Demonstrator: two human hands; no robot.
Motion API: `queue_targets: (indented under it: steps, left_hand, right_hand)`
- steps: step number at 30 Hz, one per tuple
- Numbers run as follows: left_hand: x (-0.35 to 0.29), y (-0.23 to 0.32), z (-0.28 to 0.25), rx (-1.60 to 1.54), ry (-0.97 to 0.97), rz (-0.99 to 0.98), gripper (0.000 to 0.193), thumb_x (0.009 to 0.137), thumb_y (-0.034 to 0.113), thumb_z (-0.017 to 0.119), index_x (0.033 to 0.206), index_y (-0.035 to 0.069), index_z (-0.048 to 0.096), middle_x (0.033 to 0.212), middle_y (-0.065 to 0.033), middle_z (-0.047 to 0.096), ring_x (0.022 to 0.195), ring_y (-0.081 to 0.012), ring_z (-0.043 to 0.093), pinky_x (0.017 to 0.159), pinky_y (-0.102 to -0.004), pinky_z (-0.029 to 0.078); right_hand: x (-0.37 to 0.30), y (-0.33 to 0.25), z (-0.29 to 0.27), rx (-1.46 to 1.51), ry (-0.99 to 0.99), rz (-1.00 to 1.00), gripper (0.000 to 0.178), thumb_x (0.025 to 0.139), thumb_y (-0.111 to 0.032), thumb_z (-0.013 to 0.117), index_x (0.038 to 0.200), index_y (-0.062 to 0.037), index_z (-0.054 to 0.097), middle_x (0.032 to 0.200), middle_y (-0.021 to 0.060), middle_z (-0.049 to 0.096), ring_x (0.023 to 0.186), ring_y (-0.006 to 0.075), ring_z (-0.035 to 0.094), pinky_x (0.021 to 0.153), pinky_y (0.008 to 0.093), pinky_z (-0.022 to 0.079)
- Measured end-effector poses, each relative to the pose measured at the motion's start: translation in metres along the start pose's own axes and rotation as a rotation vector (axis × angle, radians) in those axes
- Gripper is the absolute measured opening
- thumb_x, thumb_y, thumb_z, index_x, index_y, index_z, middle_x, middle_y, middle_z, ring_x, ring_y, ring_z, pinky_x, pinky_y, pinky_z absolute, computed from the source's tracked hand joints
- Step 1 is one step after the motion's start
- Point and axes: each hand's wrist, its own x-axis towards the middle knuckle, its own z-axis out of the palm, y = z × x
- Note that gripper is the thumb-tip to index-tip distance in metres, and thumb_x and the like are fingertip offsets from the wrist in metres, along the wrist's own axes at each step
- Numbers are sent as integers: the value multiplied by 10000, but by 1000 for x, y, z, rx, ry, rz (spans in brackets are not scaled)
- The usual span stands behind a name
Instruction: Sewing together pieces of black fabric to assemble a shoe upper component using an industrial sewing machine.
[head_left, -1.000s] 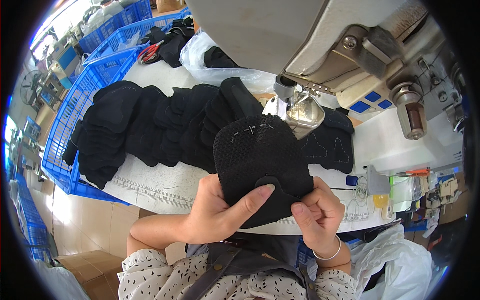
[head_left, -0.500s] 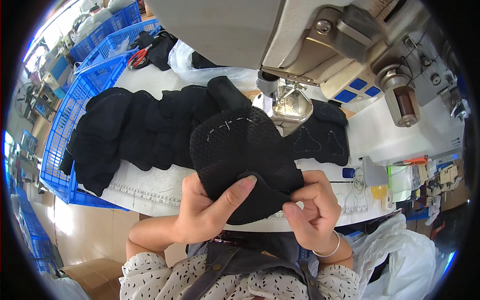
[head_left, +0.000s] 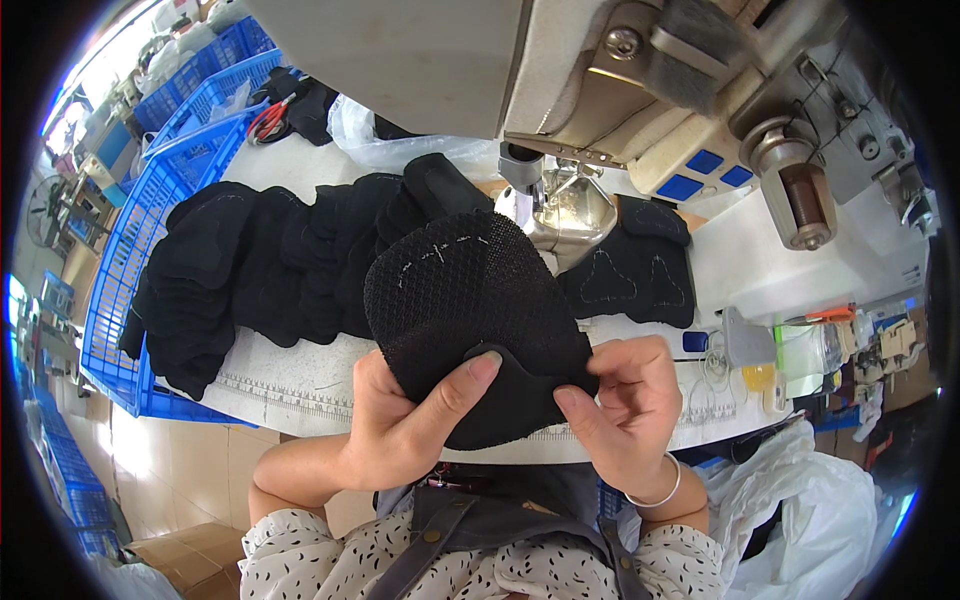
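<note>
Between my two hands is a black mesh fabric piece (head_left: pixel 470 290) with a rounded outline and a line of pale stitches near its far edge. My left hand (head_left: pixel 420 405) grips its near left side, the thumb pressed on a folded layer. At its right edge, my right hand (head_left: pixel 630 400) pinches the cloth between thumb and fingers. Just beyond the piece is the sewing machine's metal foot area (head_left: pixel 572 210). Another black panel (head_left: pixel 630 265) with pale stitched outlines lies right of it. Overlapping stacks of black fabric pieces (head_left: pixel 270 260) spread to the left.
A blue plastic basket (head_left: pixel 125 300) borders the table's left side. Red-handled scissors (head_left: pixel 268 122) and a clear plastic bag (head_left: pixel 365 135) lie at the back. A thread bobbin (head_left: pixel 803 195) sits on the machine at right. A ruler strip (head_left: pixel 285 395) runs along the front edge; a white bag (head_left: pixel 800 510) is lower right.
The held fabric piece has shifted slightly left, and my right hand's fingers have moved a little along its right edge. Both hands keep hold of it.
</note>
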Motion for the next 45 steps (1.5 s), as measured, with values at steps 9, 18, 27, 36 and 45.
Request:
queue_targets:
  steps: [9,18,27,36,45]
  left_hand:
    - [22,0,-15,-40,-71,-139,156,895,83,552,968,-46,599,843,-8,614,760,-38,513,643,-207,452]
    - [81,23,-32,60,-99,-454,277,798,107,645,1009,-65,595,915,-90,648,793,-123,611,689,-241,490]
    - [125,27,-13,123,-191,-338,267,776,67,594,1012,-59,598,928,-81,626,820,-139,575,738,-256,464]
    - [126,14,-18,117,-185,-297,242,792,77,600,997,-52,606,908,-80,630,799,-134,586,707,-256,476]
    - [124,20,-15,84,-174,-326,251,785,78,597,1001,-49,599,915,-85,629,804,-134,588,696,-251,473]
  right_hand:
    - [32,-13,-16,-67,-372,509,206,857,-118,610,722,23,543,612,10,555,489,25,492,425,178,386]
    - [70,-7,-6,61,-323,561,193,858,-156,575,858,35,599,651,45,580,451,68,502,394,183,409]
    - [73,1,-19,-58,-128,392,172,855,-155,608,767,-36,520,628,9,542,472,51,515,393,176,404]
    - [72,3,-13,-108,-122,330,186,865,-148,600,796,25,600,592,-10,534,446,42,525,401,159,427]
    - [73,1,-14,-131,-127,337,193,865,-158,606,803,24,603,598,-9,539,456,46,534,399,159,420]
